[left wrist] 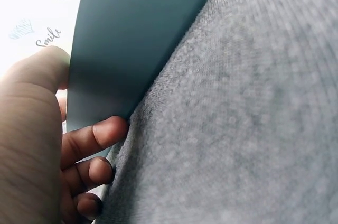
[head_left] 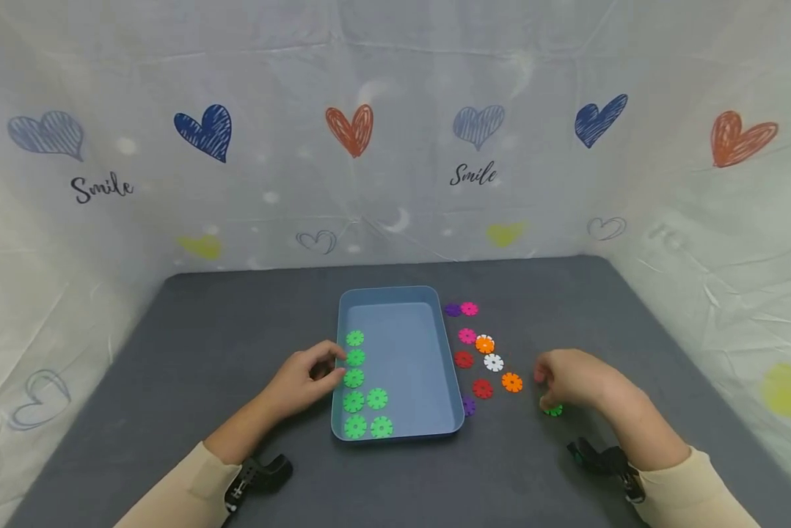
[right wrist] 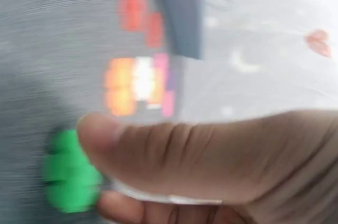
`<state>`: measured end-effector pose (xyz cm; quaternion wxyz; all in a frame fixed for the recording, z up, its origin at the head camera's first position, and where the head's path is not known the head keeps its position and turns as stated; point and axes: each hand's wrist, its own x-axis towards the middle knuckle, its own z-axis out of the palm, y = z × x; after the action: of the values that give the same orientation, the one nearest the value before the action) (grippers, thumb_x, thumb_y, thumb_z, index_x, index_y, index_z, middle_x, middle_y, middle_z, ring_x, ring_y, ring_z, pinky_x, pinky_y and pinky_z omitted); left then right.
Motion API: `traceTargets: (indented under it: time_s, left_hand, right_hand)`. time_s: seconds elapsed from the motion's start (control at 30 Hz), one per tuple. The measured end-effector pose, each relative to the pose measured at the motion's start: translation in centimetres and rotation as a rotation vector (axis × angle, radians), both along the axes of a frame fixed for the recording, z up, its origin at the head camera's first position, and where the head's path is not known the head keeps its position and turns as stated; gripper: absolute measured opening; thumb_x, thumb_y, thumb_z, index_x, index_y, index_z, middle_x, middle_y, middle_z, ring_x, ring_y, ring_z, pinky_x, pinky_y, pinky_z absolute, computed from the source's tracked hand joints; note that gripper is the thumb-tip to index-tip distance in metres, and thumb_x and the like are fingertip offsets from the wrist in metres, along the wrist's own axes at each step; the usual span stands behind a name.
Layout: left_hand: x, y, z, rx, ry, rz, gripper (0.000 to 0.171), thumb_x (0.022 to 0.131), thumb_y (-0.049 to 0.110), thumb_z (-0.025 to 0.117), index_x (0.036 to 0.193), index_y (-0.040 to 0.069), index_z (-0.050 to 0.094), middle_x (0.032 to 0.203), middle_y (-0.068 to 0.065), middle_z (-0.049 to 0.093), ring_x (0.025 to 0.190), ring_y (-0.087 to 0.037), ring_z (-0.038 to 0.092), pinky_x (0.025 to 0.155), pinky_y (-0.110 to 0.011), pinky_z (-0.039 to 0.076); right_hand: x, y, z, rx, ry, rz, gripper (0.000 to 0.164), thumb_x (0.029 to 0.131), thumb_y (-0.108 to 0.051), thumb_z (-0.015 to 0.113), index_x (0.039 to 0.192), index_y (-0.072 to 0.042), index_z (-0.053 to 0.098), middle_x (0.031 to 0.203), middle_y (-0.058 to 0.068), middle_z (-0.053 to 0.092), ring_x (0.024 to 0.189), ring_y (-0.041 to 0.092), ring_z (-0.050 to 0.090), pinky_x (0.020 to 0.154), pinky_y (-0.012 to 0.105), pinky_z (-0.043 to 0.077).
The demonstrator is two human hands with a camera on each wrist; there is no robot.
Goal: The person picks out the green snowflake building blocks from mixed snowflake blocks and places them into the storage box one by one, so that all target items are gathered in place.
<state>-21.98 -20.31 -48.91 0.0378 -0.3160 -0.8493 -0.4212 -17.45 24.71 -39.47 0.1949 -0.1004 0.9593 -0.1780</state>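
Observation:
At the left rim of a blue-grey tray [head_left: 402, 359], my left hand [head_left: 310, 374] grips the side, with fingers [left wrist: 108, 131] curled against the outer wall [left wrist: 121, 39]. Inside the tray, several bright green notched discs [head_left: 354, 378] form a column along the left, with two more beside its lower end. Off to the right, my right hand [head_left: 577, 378] pinches another green disc [head_left: 553, 411] between thumb and finger, low over the table. The right wrist view is blurred; there the green disc [right wrist: 71, 174] is by the thumb tip.
Between tray and right hand lie loose discs: red [head_left: 483, 389], orange [head_left: 512, 382], white [head_left: 493, 362], pink [head_left: 469, 309] and purple [head_left: 453, 310]. Some overlap. The grey cloth-covered table [head_left: 237, 315] meets a white printed curtain [head_left: 402, 205] at the back and sides.

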Motion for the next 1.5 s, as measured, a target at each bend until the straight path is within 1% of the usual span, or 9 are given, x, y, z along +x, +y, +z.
traceTargets:
  time_s: [0.23,0.47,0.63,0.77,0.87,1.0,1.13,1.37,1.5]
  left_hand:
    - [0.0,-0.2,0.1,0.002,-0.008,0.008,0.015,0.097,0.011,0.070,0.111,0.014,0.066,0.073,0.011,0.055,0.056,-0.005,0.044,0.054,-0.028,0.041]
    - [0.1,-0.1,0.1,-0.002,-0.013,0.005,0.015,0.097,0.011,0.070,0.111,0.015,0.066,0.071,0.011,0.053,0.056,-0.004,0.043,0.054,-0.027,0.041]
    - [0.2,0.0,0.2,-0.002,-0.015,0.003,0.016,0.097,0.012,0.070,0.112,0.017,0.065,0.071,0.011,0.053,0.056,-0.005,0.043,0.055,-0.027,0.041]
    - [0.1,-0.1,0.2,0.006,-0.005,-0.001,0.016,0.097,0.011,0.070,0.112,0.015,0.065,0.071,0.011,0.053,0.055,-0.005,0.042,0.054,-0.028,0.041]
    - [0.1,-0.2,0.0,0.010,0.001,0.003,0.016,0.097,0.010,0.070,0.111,0.014,0.066,0.070,0.011,0.053,0.055,-0.005,0.042,0.054,-0.028,0.041]
    - [0.2,0.0,-0.1,0.005,-0.004,-0.002,0.016,0.097,0.010,0.070,0.112,0.014,0.066,0.070,0.012,0.052,0.055,-0.004,0.041,0.053,-0.028,0.040]
    - [0.2,0.2,-0.1,-0.007,-0.014,-0.011,0.015,0.097,0.011,0.070,0.112,0.015,0.066,0.071,0.013,0.053,0.056,-0.004,0.042,0.054,-0.028,0.041]
    - [0.0,0.3,-0.2,0.004,-0.009,-0.012,0.015,0.097,0.011,0.070,0.111,0.015,0.067,0.071,0.011,0.053,0.055,-0.005,0.043,0.054,-0.027,0.040]
    - [0.0,0.0,-0.1,0.001,0.002,-0.004,0.015,0.097,0.010,0.070,0.111,0.015,0.067,0.070,0.012,0.052,0.054,-0.004,0.042,0.053,-0.027,0.040]
  right_hand:
    - [0.9,0.4,-1.3,0.001,-0.014,-0.025,0.022,0.079,-0.003,0.083,0.087,-0.009,0.064,0.081,0.001,0.056,0.067,0.018,0.049,0.060,0.035,0.043]
    - [1.6,-0.6,-1.9,0.047,0.097,0.031,0.032,0.062,0.000,0.066,0.062,-0.016,0.039,0.063,-0.006,0.021,0.057,0.014,0.016,0.055,0.032,0.017]
    - [0.4,-1.7,1.0,-0.027,0.186,0.085,0.016,0.068,-0.001,0.070,0.077,-0.007,0.057,0.074,0.000,0.046,0.063,0.015,0.038,0.057,0.032,0.034]
    - [-0.8,-4.1,3.9,-0.093,0.268,0.127,0.022,0.074,-0.005,0.071,0.096,-0.003,0.067,0.093,0.004,0.057,0.076,0.018,0.050,0.065,0.034,0.045]
    - [-1.7,-6.9,5.4,-0.142,0.270,0.156,0.027,0.079,-0.007,0.070,0.105,-0.004,0.069,0.101,0.003,0.058,0.080,0.018,0.053,0.070,0.034,0.048]
    - [-2.6,-10.5,5.9,-0.206,0.213,0.202,0.030,0.083,-0.009,0.069,0.113,-0.004,0.068,0.102,0.002,0.061,0.074,0.016,0.055,0.071,0.033,0.049]
    - [-3.1,-13.3,5.1,-0.234,0.195,0.248,0.035,0.084,-0.009,0.068,0.119,-0.004,0.068,0.106,0.001,0.064,0.071,0.014,0.055,0.071,0.034,0.049]
    - [-3.7,-16.8,1.8,-0.150,0.337,0.437,0.026,0.091,-0.018,0.072,0.114,-0.007,0.075,0.111,0.002,0.070,0.089,0.015,0.061,0.083,0.035,0.053]
    - [-4.2,-18.3,0.1,-0.108,0.355,0.527,0.024,0.096,-0.024,0.074,0.114,-0.009,0.077,0.112,0.001,0.072,0.093,0.014,0.065,0.086,0.034,0.054]
